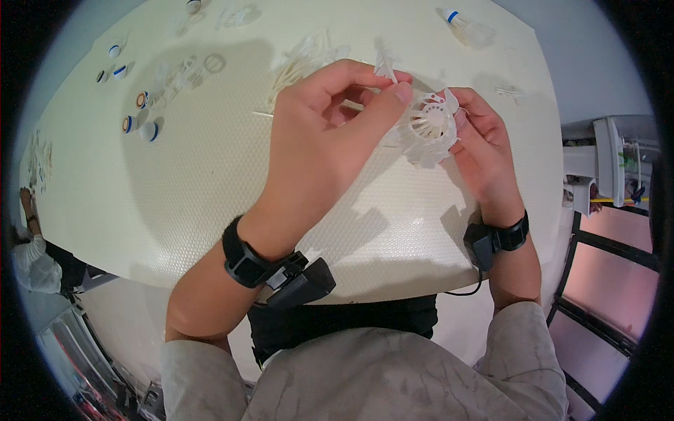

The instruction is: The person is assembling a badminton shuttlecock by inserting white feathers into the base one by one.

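Observation:
Above the pale textured table (203,203), my left hand (316,137) pinches a small white feather piece (384,64) between thumb and index finger. Just to its right, my right hand (488,144) grips the edge of a white shuttlecock skirt (430,130). The skirt is a round ribbed frame with feathers around it, its small holed ring facing up. No cork shows on it. Both hands are close together, and the feather piece is apart from the skirt. My right fingertips are partly hidden behind the skirt's rim.
Behind my left hand lies a pile of loose white feathers (305,59). Several cork bases (149,131) with blue bands are scattered at left, near a thin ring (214,63). A whole shuttlecock (469,29) lies far right. Another person (38,259) is at the left edge.

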### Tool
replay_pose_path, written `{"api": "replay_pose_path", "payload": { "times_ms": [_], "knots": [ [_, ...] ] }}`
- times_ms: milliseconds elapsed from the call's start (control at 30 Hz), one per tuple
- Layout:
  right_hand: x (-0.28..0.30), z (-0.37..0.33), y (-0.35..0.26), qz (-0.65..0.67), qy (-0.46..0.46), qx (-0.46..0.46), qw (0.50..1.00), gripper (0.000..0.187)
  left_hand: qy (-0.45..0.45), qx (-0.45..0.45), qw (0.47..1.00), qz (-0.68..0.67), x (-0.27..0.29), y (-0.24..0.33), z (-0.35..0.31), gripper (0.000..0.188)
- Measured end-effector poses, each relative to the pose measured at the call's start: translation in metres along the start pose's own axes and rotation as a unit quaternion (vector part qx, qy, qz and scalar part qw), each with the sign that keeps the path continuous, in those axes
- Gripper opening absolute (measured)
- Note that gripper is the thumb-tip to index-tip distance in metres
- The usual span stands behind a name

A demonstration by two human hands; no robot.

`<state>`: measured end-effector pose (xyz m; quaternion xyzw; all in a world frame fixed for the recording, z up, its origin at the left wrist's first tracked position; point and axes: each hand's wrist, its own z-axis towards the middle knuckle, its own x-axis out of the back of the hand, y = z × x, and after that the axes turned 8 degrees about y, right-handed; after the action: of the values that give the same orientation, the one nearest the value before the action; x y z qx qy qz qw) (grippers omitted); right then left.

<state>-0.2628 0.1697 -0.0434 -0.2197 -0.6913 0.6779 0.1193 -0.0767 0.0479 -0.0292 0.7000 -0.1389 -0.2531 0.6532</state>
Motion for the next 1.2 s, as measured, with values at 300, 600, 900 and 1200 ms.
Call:
{"api": "replay_pose_path", "payload": {
  "times_ms": [300,600,900,1200],
  "knots": [
    [-0.0004,-0.0008,-0.0009,-0.023,-0.002,0.001,1.0,0.028,0.017,-0.084,0.994,0.064,0.0016,-0.003,0.001,0.02],
    [-0.001,-0.0006,0.0,-0.016,0.006,-0.003,1.0,0.031,0.026,-0.07,0.995,0.06,0.001,-0.0008,-0.0007,0.024],
    [0.0007,0.001,0.0006,-0.006,0.0,0.0,1.0,0.032,0.034,-0.088,0.996,0.0,0.001,-0.0014,-0.0007,0.018],
    [0.0003,0.0007,0.0,0.0,-0.011,-0.006,1.0,0.03,0.031,-0.035,0.999,0.004,0.0002,-0.0018,-0.0024,0.018]
  ]
}}
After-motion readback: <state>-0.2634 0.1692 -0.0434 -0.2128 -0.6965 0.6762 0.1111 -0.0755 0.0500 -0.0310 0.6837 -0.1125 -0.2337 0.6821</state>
